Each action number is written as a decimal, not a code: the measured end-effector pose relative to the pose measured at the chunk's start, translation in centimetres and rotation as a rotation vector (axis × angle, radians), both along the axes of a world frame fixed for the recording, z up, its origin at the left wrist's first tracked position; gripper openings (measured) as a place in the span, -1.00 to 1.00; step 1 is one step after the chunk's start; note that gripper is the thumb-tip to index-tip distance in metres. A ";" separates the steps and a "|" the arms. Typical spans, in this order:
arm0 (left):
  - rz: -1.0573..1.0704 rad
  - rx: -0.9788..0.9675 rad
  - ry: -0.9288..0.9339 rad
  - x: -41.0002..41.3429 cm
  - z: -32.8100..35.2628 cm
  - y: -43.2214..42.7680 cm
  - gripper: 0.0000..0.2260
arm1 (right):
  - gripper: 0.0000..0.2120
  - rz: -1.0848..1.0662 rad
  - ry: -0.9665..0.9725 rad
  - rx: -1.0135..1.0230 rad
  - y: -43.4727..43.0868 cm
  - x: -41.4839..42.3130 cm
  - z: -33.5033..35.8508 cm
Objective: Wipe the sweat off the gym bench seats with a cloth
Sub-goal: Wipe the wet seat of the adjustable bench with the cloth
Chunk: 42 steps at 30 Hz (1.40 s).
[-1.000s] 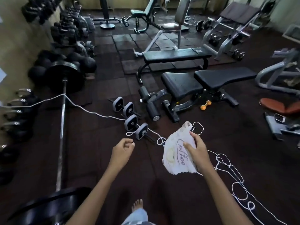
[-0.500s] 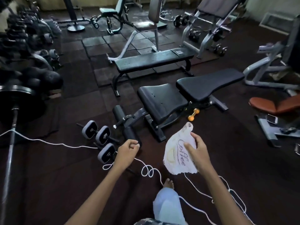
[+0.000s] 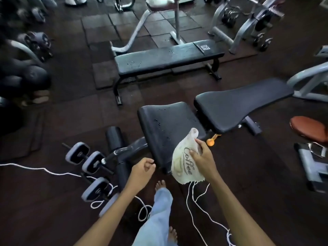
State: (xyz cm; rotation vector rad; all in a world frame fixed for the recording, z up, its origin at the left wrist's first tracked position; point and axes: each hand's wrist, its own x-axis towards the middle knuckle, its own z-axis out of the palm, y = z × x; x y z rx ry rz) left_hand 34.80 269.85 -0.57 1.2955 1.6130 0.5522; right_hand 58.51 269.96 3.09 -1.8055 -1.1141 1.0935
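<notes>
In the right hand (image 3: 204,160), cloth (image 3: 182,168) overlaps seat (image 3: 165,125).

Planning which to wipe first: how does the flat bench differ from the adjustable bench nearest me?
The flat bench has one long pad; the adjustable bench is split into seat and back pads. The flat bench carries a white logo near one end; the adjustable bench shows none. The adjustable bench stands nearer than the flat bench, the cloth held at its seat edge. Both are black and droplet-speckled.
</notes>
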 end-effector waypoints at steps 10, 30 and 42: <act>0.028 -0.031 0.153 3.5 -14.6 17.7 -0.73 | -0.65 -0.053 0.137 -0.106 20.3 2.5 -11.8; 0.027 0.220 0.555 7.5 -25.8 23.9 -0.44 | -0.16 0.389 -0.857 -0.239 25.6 1.4 -27.5; 0.049 0.247 0.608 7.7 -27.4 23.7 -0.45 | -0.25 0.307 -0.858 -0.199 28.6 6.5 -28.7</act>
